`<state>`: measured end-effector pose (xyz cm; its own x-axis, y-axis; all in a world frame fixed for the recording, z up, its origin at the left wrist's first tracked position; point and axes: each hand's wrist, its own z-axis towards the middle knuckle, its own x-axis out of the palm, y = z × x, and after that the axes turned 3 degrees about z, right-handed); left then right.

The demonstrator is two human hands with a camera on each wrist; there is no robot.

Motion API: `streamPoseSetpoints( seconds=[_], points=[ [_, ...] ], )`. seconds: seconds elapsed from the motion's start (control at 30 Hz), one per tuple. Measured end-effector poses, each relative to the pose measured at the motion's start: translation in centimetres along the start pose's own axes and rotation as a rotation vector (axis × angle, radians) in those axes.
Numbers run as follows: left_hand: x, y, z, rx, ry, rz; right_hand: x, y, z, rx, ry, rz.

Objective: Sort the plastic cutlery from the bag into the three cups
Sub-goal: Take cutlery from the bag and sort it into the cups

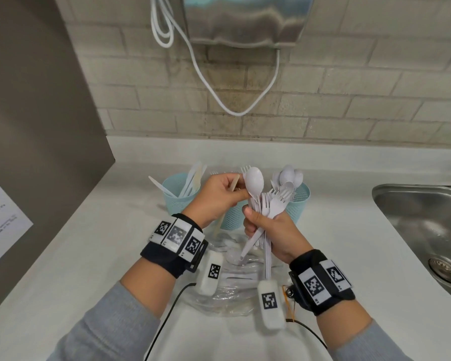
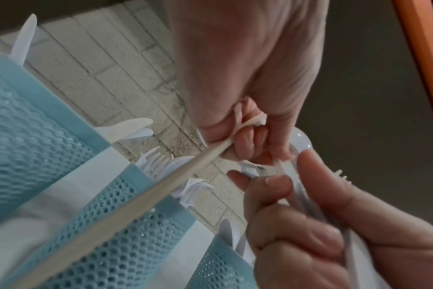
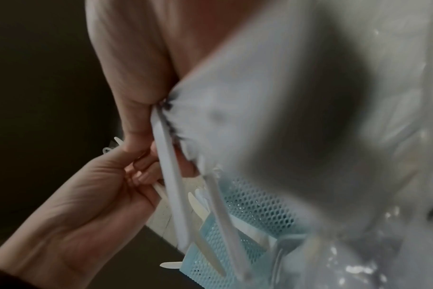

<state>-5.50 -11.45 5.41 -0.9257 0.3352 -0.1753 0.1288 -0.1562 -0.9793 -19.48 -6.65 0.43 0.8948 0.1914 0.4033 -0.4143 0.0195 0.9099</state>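
My right hand (image 1: 257, 217) grips an upright bundle of white plastic forks (image 1: 275, 204) with one white spoon (image 1: 254, 178) sticking out on top. My left hand (image 1: 238, 194) pinches that spoon at its neck and also holds a long beige utensil (image 2: 136, 201) under curled fingers. Both hands hover over the clear plastic bag (image 1: 235, 287), in front of three blue mesh cups. The left cup (image 1: 172, 188) holds knives, the right cup (image 1: 301, 198) spoons. The middle cup (image 1: 231, 217), mostly hidden by my hands, shows fork tines (image 2: 156, 162) in the left wrist view.
A steel sink (image 1: 427, 222) is sunk into the white counter (image 1: 102, 243) at the right. A tiled wall rises behind the cups, with a metal dispenser and white cable (image 1: 219, 95) above. A grey panel with a paper sheet (image 1: 0, 212) stands on the left.
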Motion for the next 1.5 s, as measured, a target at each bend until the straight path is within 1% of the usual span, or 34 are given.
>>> streamPoseSetpoints(
  seconds=[0.1, 0.17, 0.27, 0.4, 0.47, 0.57, 0.67, 0.73, 0.8, 0.87, 0.97, 1.03, 1.1, 1.17, 1.2, 1.23, 1.33, 1.37, 1.43, 1.5],
  points=[
    [-0.3, -0.2, 0.2, 0.027, -0.132, -0.091, -0.2, 0.0, 0.0, 0.011, 0.003, -0.044],
    [-0.6, -0.2, 0.3, 0.038, -0.170, -0.138, -0.4, -0.1, 0.0, 0.022, 0.014, -0.044],
    [-0.3, -0.2, 0.2, 0.036, -0.166, -0.167, -0.4, -0.2, 0.1, 0.036, 0.020, -0.041],
    [0.8, 0.4, -0.1, 0.002, -0.119, -0.072, -0.1, -0.3, 0.3, 0.050, 0.026, 0.005],
    [0.9, 0.6, -0.2, 0.011, -0.132, -0.067, -0.2, -0.4, 0.3, 0.054, 0.029, 0.001],
    [0.2, 0.0, 0.0, 0.041, -0.250, -0.124, -0.6, -0.7, 0.3, 0.050, 0.020, -0.083],
    [-1.8, -1.2, 0.8, 0.044, -0.391, -0.296, -0.9, -1.0, 0.2, 0.059, -0.005, -0.145],
    [-3.7, -2.1, 1.6, 0.069, -0.480, -0.391, -1.0, -1.1, 0.1, 0.074, -0.016, -0.131],
    [-5.6, -3.1, 2.1, 0.118, -0.533, -0.432, -1.0, -0.9, 0.2, 0.085, -0.018, -0.098],
    [-7.3, -3.6, 2.7, 0.162, -0.565, -0.396, -0.8, -0.6, 0.2, 0.080, -0.018, -0.077],
    [-9.0, -3.1, 3.4, 0.211, -0.604, -0.214, -0.6, -0.1, 0.3, 0.053, -0.014, -0.034],
    [-9.2, -2.0, 3.8, 0.236, -0.608, -0.086, -0.4, 0.1, 0.4, 0.028, -0.009, -0.028],
    [-9.0, -0.7, 4.2, 0.250, -0.617, -0.024, -0.2, 0.3, 0.5, 0.007, -0.003, -0.035],
    [-8.8, 0.8, 4.5, 0.213, -0.622, -0.005, -0.1, 0.3, 0.6, -0.006, 0.000, -0.043],
    [-8.7, 1.5, 4.7, 0.163, -0.609, -0.001, -0.1, 0.4, 0.7, -0.011, 0.002, -0.046],
    [-8.5, 2.2, 4.7, 0.094, -0.576, 0.020, -0.1, 0.4, 0.7, -0.015, 0.007, -0.043],
    [-8.0, 4.1, 4.6, -0.175, -0.442, 0.184, -0.2, 0.6, 0.8, -0.019, 0.020, -0.045],
    [-7.9, 4.5, 4.5, -0.231, -0.414, 0.212, -0.2, 0.7, 0.8, -0.017, 0.020, -0.063],
    [-7.9, 5.1, 4.5, -0.248, -0.407, 0.227, -0.3, 0.7, 0.7, -0.016, 0.008, -0.147],
    [-8.1, 5.3, 4.6, -0.205, -0.426, 0.234, -0.3, 0.6, 0.6, -0.019, -0.017, -0.244]
  ],
)
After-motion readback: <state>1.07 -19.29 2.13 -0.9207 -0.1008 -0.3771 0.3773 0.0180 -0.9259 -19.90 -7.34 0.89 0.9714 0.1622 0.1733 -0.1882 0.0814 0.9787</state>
